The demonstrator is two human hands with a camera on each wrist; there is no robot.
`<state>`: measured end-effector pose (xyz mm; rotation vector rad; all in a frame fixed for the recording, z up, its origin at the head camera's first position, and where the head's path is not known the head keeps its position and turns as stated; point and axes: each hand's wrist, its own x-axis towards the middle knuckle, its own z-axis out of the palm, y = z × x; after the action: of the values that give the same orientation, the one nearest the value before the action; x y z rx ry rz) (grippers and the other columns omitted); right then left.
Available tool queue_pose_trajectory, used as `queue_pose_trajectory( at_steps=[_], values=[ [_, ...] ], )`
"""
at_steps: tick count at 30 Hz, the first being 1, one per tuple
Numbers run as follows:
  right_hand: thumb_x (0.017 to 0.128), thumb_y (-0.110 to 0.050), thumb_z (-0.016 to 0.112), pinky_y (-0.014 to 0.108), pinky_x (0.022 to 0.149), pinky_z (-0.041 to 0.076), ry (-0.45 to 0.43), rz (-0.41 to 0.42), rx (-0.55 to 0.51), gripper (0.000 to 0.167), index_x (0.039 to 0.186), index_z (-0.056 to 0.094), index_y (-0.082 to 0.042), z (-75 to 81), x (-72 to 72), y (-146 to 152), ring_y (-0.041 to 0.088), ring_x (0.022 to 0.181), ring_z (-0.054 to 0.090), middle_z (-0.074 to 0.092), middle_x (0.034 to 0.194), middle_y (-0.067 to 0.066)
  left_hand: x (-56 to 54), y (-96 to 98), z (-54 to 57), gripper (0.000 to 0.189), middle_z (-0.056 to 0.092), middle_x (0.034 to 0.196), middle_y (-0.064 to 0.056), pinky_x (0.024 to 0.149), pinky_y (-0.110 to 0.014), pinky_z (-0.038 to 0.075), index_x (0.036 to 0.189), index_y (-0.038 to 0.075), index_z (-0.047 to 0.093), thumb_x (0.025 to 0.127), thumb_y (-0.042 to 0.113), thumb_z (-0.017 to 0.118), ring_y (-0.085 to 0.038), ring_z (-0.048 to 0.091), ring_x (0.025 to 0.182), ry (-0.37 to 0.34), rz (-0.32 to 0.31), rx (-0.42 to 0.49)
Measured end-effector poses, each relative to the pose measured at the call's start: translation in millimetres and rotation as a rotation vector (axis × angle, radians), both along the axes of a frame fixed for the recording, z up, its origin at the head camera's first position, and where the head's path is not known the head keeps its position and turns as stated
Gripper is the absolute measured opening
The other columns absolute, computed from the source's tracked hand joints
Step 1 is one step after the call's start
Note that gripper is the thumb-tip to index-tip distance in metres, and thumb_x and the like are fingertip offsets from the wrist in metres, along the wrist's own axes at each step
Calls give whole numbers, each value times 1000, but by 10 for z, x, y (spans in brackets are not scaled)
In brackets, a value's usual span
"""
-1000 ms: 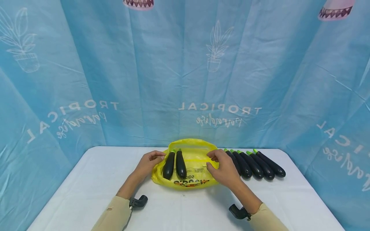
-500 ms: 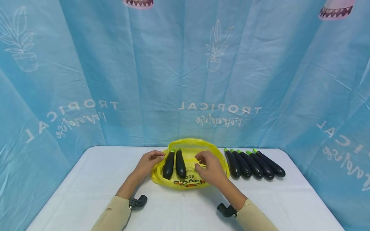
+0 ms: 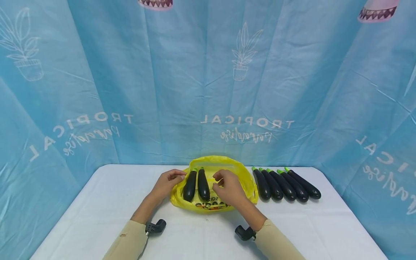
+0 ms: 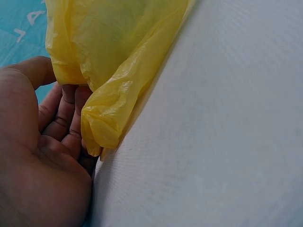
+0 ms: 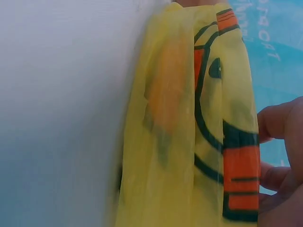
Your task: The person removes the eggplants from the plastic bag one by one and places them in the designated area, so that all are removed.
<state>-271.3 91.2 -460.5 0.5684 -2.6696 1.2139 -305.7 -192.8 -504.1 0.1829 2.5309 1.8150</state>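
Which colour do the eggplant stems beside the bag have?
Bright green stems, best seen in the head view.

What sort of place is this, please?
Probably an indoor corner arranged for filming: a printed blue curtain behind a white table with a yellow bag and a row of eggplants.

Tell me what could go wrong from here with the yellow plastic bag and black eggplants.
The thin yellow plastic bag might fold shut if the left grip slips off its rim. The right grip, at the bag's opening, could knock the two long, glossy black eggplants lying inside. The five long black eggplants with green stems, side by side on the white table, might roll if nudged.
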Motion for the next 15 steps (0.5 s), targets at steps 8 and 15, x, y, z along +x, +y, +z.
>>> queue_pose_trajectory(
  at_steps=[8,15],
  values=[
    [96,-12,71,36,79,60,-63,-9,-6,23,118,71,-3,-6,-63,-120,17,89,67,69,109,9,-28,-5,-36,26,74,117,-6,95,-27,52,126,11,74,105,24,67,-18,66,110,3,2,6],
    [96,-17,71,39,82,59,-121,-35,6,28,121,71,-5,-29,-106,-218,20,92,66,70,113,9,-22,-10,-31,27,74,116,-7,92,-23,52,126,10,74,105,26,67,-18,66,107,8,1,11]
  ],
)
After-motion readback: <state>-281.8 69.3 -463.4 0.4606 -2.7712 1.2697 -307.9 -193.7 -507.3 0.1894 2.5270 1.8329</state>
